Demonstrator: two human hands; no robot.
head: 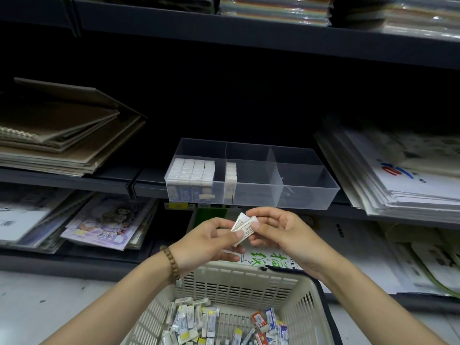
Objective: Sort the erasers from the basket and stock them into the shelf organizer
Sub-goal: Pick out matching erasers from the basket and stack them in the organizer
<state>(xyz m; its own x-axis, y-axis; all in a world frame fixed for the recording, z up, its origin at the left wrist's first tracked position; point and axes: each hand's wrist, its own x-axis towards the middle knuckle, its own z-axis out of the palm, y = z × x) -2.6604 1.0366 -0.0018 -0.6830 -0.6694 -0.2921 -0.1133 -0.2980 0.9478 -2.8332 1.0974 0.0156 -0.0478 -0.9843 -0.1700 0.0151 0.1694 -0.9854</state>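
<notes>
a few small white wrapped erasers (243, 226) are held up between both hands, above the far rim of the basket and just below the front of the organizer. the left hand (211, 241) pinches them from the left with curled fingers (221, 223) and thumb, and the right hand (283, 232) grips the same bunch from the right, its fingertips closed on the wrappers. a brown wooden bead bracelet (171, 265) sits on the left wrist.

below the hands, the cream slotted plastic basket (239, 272) holds a heap of loose wrapped erasers (199, 322) (white, blue, yellow and red-orange labels). above, the clear plastic three-compartment organizer (306, 195) stands on the dark metal shelf (74, 180). its left compartment is packed with upright white erasers (191, 170), and a single row stands against the left wall of the middle one. brown-covered sketchbooks (62, 135) are stacked to the left of the organizer, white paper pads (398, 183) to the right.
</notes>
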